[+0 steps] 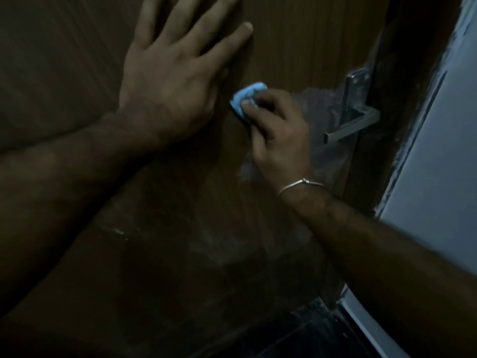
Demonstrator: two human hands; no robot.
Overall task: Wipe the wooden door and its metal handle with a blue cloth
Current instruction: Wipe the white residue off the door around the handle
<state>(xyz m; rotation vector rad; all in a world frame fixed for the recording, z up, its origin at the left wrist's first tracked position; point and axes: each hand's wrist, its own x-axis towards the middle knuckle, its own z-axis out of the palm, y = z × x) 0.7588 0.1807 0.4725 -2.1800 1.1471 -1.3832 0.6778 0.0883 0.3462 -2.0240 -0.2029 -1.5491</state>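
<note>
Mid-frame, my right hand gripped the cloth against the door; left hand lay flat, fingers spread. Handle seemingly still unwiped.

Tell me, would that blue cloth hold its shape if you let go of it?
Probably not. The blue cloth sits bunched and creased under the right hand, so it looks soft and floppy. It seems light too: fingertips alone press it to the door.
</note>
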